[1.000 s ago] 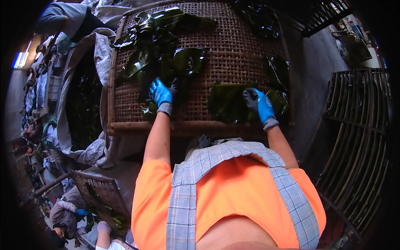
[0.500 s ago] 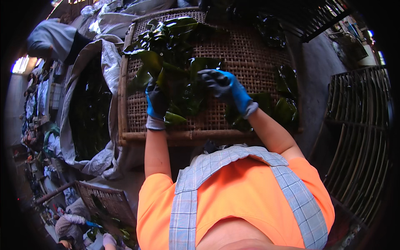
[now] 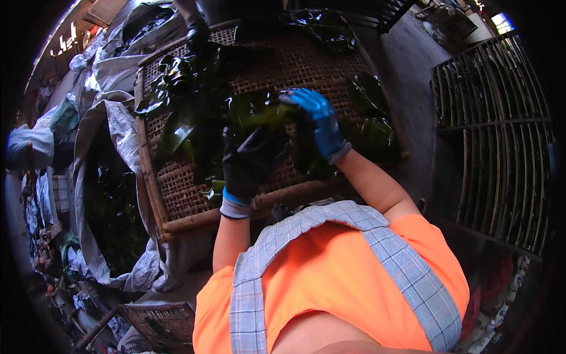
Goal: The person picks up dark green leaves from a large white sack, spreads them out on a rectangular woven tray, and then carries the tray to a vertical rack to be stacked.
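Wet, glossy dark green kelp-like sheets (image 3: pixel 183 121) lie in a loose pile on a woven bamboo tray (image 3: pixel 183 186). My right hand (image 3: pixel 318 118), in a blue and black glove, pinches the upper edge of one green sheet (image 3: pixel 256 115) near the tray's middle. Below that sheet is my left hand (image 3: pixel 253 162), gloved alike, its dark palm side showing and its thumb apart from its fingers. It appears to hold nothing, though its fingertips blend into the dark sheets.
More sheets lie along the tray's far edge (image 3: pixel 321 29) and right side (image 3: pixel 374 138). Another person's dark-gloved hand (image 3: pixel 197 35) reaches over the far left corner. A pale sack (image 3: pixel 127 133) of green sheets stands at left, and a slatted rack (image 3: pixel 492 124) at right.
My view has turned, so the tray sits further left and tilted. My left hand has turned over, leaving the sheet it was near. Another person's hand has come in at the far left corner.
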Demonstrator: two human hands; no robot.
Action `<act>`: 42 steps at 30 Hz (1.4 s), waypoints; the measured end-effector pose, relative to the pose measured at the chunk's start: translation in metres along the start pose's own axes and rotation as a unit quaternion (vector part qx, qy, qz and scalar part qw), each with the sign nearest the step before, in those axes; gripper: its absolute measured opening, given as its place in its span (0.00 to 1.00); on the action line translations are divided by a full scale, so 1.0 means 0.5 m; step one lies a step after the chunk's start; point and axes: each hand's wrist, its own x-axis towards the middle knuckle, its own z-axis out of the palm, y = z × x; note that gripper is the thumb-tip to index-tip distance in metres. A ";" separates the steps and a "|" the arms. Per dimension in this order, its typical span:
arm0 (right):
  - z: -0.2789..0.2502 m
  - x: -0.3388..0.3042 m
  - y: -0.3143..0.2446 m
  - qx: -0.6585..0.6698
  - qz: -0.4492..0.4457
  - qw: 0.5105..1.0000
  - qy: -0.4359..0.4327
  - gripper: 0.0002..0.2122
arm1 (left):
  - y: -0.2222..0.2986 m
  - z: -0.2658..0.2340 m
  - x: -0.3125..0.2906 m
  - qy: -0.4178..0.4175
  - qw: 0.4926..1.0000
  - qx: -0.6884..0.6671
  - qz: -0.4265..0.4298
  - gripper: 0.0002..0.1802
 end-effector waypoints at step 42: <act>-0.038 -0.172 0.558 0.217 0.445 0.868 0.023 0.17 | -0.396 -0.045 0.395 0.164 0.980 0.083 -0.069 0.12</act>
